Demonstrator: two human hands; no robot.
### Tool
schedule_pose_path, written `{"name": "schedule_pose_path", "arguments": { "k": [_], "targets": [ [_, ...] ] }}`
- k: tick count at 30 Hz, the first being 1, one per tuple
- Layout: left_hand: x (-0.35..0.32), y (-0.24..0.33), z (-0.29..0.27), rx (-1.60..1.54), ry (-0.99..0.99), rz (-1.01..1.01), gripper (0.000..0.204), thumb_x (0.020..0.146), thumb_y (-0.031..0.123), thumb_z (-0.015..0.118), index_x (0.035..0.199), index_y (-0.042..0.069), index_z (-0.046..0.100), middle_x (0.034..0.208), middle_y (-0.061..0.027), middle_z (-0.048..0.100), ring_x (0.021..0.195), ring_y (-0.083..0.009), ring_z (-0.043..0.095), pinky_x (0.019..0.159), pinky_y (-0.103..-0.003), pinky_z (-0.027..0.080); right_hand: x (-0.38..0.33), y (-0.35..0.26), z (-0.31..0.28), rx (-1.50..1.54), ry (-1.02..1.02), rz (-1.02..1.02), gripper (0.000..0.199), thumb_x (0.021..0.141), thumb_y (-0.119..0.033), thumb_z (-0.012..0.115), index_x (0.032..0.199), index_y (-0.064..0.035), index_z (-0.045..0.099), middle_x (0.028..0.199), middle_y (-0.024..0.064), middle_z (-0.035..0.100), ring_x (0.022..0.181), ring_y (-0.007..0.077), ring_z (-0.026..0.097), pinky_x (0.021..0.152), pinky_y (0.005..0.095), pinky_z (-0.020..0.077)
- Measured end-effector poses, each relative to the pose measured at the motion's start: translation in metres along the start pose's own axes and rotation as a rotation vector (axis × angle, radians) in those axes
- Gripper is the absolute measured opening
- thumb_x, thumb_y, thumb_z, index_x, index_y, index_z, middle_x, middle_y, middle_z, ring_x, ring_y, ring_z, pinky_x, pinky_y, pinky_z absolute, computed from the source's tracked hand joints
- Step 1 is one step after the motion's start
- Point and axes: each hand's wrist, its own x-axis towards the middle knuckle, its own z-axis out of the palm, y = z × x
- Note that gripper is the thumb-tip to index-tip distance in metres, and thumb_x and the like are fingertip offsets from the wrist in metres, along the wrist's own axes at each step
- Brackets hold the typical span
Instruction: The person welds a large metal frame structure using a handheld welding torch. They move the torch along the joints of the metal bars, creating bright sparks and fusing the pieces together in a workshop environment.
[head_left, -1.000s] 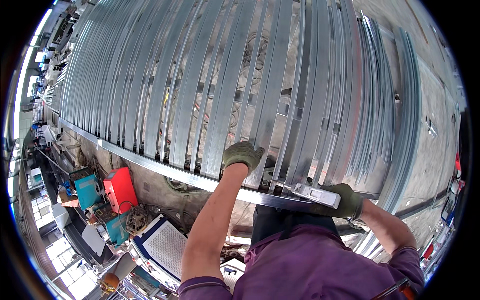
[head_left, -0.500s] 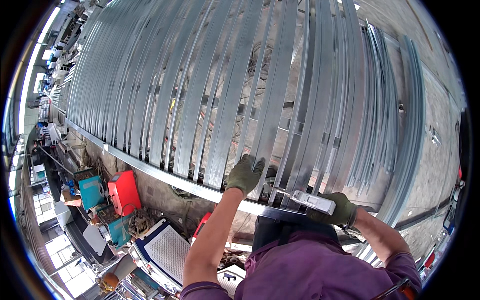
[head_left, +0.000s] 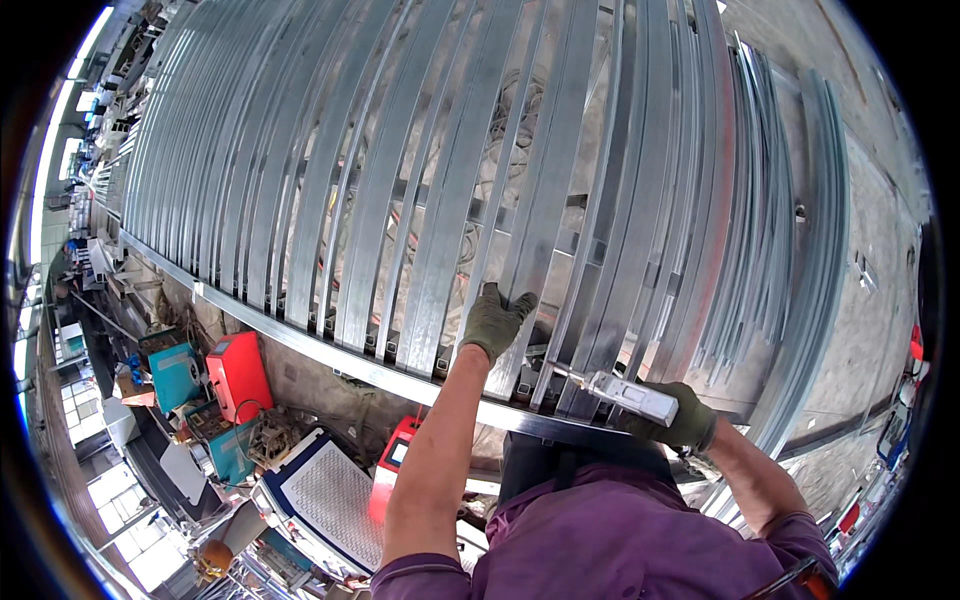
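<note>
My left hand (head_left: 496, 320), in a dark green glove, lies on a flat grey metal tube (head_left: 540, 215), fingers apart and touching its top. My right hand (head_left: 680, 416), gloved too, is closed round a handheld power tool (head_left: 632, 397) with a silver-white body. The tool's thin nose points left towards the tube ends by the frame's near rail; whether its tip touches metal I cannot tell. Many such tubes run side by side away from me, their near ends meeting a shiny metal rail (head_left: 375, 374). The handle and most right-hand fingers are hidden.
Bundles of thin metal bars (head_left: 765, 210) lie to the right on the concrete floor. At the lower left stand a red machine (head_left: 240, 375), teal boxes (head_left: 175, 377), a white and blue case (head_left: 325, 500) and a second red machine (head_left: 392, 465). Coiled cables (head_left: 520, 115) show through the gaps.
My left hand has shifted slightly up along the tube and its fingers have spread. The tool has moved a little right and its nose shows more. The view has turned slightly.
</note>
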Motion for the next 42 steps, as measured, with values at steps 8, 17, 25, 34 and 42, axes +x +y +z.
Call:
{"name": "schedule_pose_path", "arguments": {
  "k": [8,17,25,34,42],
  "targets": [
    [-0.007,0.0,0.012,-0.101,0.051,-0.038,0.056,0.098,0.051,0.087,0.109,0.003,0.063,0.094,-0.0144,0.075,0.086,-0.0302,0.072,0.082,-0.047,0.058,-0.001,0.0,-0.022,0.457,0.054,0.096,0.036,0.1,-0.013,0.087,0.132,-0.0009,0.075,0.109,0.008,0.086,0.106,0.0156,0.083,0.09,0.0316,0.066],
    [-0.009,0.018,-0.008,0.058,-0.084,-0.09,0.075,0.1,0.063,0.079,0.136,0.0,0.062,0.123,-0.0204,0.075,0.115,-0.0349,0.072,0.102,-0.046,0.056,0.002,-0.012,-0.032,0.272,-0.04,0.004,0.033,0.101,-0.017,0.088,0.128,-0.0014,0.077,0.111,0.0098,0.086,0.103,0.0178,0.084,0.09,0.0315,0.0664],
    [-0.042,0.066,-0.067,0.89,-0.007,0.375,0.108,0.099,0.075,0.068,0.176,0.006,0.036,0.184,-0.0235,0.029,0.173,-0.0386,0.021,0.14,-0.053,0.022,0.007,-0.023,-0.008,-0.094,-0.068,-0.168,0.037,0.099,-0.034,0.087,0.124,-0.0072,0.081,0.103,0.0115,0.084,0.093,0.0288,0.084,0.083,0.0377,0.0688],
    [-0.016,0.046,-0.058,0.971,-0.143,0.36,0.132,0.092,0.074,0.077,0.183,0.012,0.003,0.19,-0.022,-0.003,0.176,-0.0382,-0.004,0.142,-0.055,0.008,0.047,-0.058,-0.012,-0.046,-0.333,0.129,0.062,0.095,-0.052,0.088,0.137,-0.0081,0.077,0.104,0.0151,0.084,0.094,0.0308,0.084,0.084,0.0398,0.0665],
    [-0.014,0.042,-0.056,0.877,-0.149,0.338,0.139,0.087,0.072,0.084,0.183,0.016,-0.001,0.19,-0.0205,-0.005,0.176,-0.0366,-0.006,0.142,-0.052,0.007,0.081,-0.058,0.015,0.054,-0.382,0.129,0.066,0.097,-0.059,0.084,0.142,-0.0114,0.076,0.123,0.0179,0.083,0.114,0.0359,0.08,0.099,0.0448,0.0631]
  ]
}}
